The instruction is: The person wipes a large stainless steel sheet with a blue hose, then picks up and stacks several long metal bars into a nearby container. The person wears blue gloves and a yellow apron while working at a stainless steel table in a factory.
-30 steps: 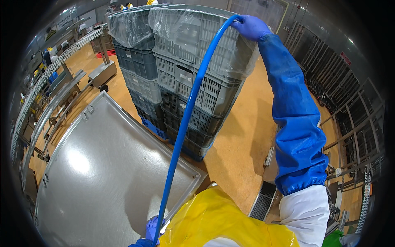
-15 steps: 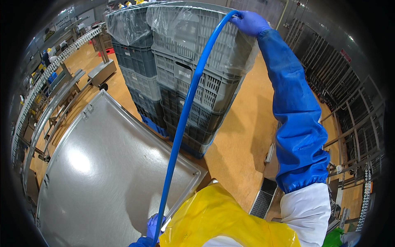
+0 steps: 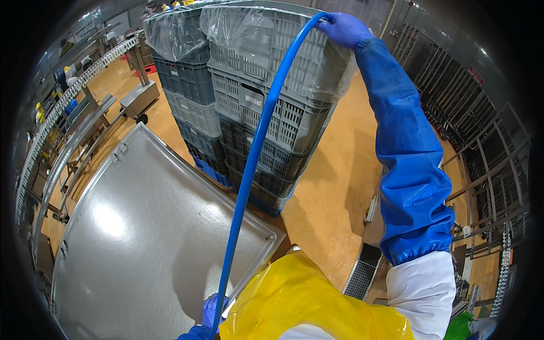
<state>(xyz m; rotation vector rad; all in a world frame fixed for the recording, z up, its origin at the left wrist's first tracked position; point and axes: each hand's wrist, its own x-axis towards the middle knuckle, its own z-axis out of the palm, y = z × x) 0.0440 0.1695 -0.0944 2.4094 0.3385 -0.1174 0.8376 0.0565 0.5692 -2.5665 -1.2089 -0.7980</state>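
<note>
Holding blue hose [image 3: 251,161] w/ R hand [image 3: 347,30] nr white-lettered grey crate [image 3: 288,119].

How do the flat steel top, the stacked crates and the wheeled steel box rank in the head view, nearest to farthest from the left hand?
1. Flat steel top: its edge is right at the left hand.
2. Stacked crates: ahead, past the steel top.
3. Wheeled steel box: ahead and to the left, farther back.
</note>
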